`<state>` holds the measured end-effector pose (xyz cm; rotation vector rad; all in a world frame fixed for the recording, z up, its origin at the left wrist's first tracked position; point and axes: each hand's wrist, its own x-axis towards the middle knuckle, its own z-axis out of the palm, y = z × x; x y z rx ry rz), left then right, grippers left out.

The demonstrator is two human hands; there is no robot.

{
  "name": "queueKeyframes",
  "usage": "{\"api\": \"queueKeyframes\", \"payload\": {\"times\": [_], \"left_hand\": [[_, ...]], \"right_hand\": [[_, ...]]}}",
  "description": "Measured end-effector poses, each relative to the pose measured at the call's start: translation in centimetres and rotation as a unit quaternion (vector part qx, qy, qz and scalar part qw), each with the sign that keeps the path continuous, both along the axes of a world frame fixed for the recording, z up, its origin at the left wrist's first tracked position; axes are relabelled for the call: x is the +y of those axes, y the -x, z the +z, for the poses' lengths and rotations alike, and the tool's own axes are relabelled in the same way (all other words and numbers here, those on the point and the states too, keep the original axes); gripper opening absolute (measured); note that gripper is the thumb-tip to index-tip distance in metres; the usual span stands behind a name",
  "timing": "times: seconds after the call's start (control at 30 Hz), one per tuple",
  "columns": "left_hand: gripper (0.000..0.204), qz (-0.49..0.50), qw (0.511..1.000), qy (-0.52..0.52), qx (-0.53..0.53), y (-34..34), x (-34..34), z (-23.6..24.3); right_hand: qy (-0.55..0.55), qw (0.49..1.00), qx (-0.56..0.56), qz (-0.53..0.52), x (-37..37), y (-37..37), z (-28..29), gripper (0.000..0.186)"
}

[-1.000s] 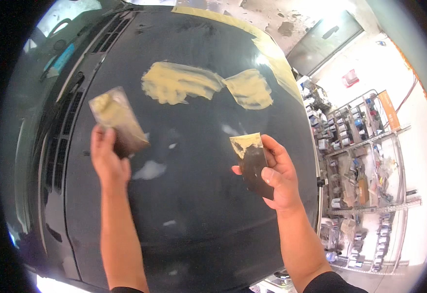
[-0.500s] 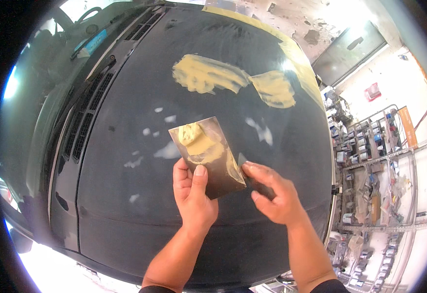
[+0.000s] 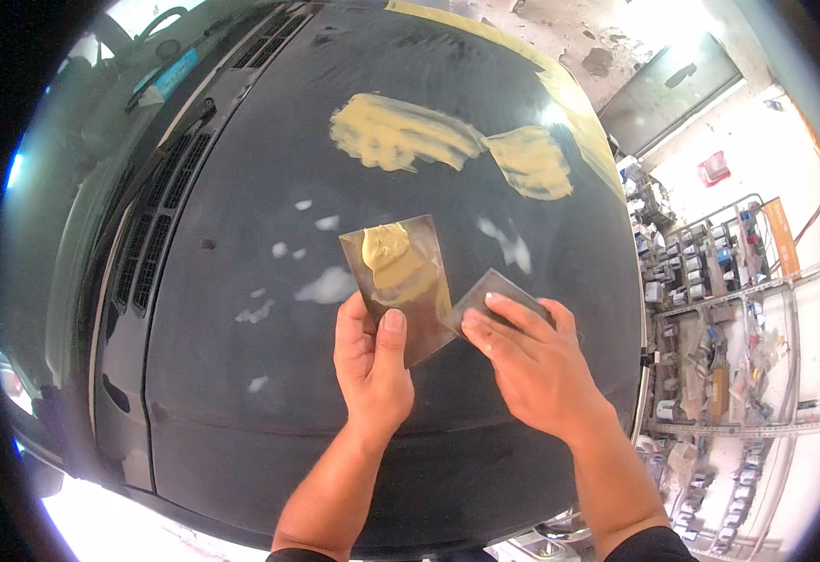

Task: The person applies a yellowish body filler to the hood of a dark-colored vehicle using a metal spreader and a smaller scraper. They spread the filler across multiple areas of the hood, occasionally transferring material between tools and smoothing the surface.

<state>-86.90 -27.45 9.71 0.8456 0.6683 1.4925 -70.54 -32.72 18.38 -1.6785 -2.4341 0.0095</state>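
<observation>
Over the dark car hood (image 3: pixel 269 375), my left hand (image 3: pixel 375 365) grips a thin flat mixing plate (image 3: pixel 419 314), thumb on top. A lump of yellow body filler (image 3: pixel 387 245) sits near the plate's far edge, with a thinner smear below it. My right hand (image 3: pixel 536 361) holds a dark, flat spreader (image 3: pixel 490 286), its fingers laid across the blade. The spreader's left corner meets or overlaps the plate's right edge. Beyond the hands, two yellow filler patches (image 3: pixel 405 131) are spread on the hood. Several pale bare spots (image 3: pixel 328 286) surround the plate.
Yellow filler or masking strip (image 3: pixel 579 117) runs along the hood's far right edge. The windshield (image 3: pixel 82 215) and black cowl grille (image 3: pixel 152 258) lie left. At right, shelves (image 3: pixel 738 309) carry many small cans. A grey panel (image 3: pixel 672 98) stands at the upper right.
My right hand has turned the spreader so its broad face now shows, with the fingers on top. The plate has turned slightly more upright in my left hand.
</observation>
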Motion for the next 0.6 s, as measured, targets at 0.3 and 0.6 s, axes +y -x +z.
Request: {"api": "queueKeyframes", "payload": {"times": [0.3,0.6], "left_hand": [[0.037,-0.051,0.998,0.026,0.011,0.3,0.1,1.0],[0.04,-0.088,0.994,0.006,0.071,0.0,-0.3,0.9]], "right_hand": [[-0.098,0.987,0.129,-0.016,2.3,0.8,2.0,0.044],[-0.061,0.993,0.1,0.006,3.3,2.0,0.8,0.042]]}}
